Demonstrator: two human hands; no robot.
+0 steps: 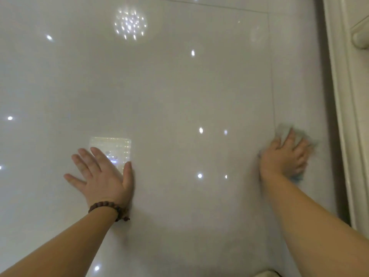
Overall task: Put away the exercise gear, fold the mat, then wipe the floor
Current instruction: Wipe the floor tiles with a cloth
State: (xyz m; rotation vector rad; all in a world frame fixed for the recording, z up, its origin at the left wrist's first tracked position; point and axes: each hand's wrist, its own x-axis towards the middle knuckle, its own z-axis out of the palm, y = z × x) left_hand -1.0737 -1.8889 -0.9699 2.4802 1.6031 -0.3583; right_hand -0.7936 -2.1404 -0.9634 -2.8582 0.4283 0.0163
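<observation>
Blurred pale cloth, perhaps blue-edged, flat on glossy floor

Left hand flat on glossy floor, fingers spread, bead bracelet at wrist. Right hand presses blurred cloth on floor near pale frame.
</observation>
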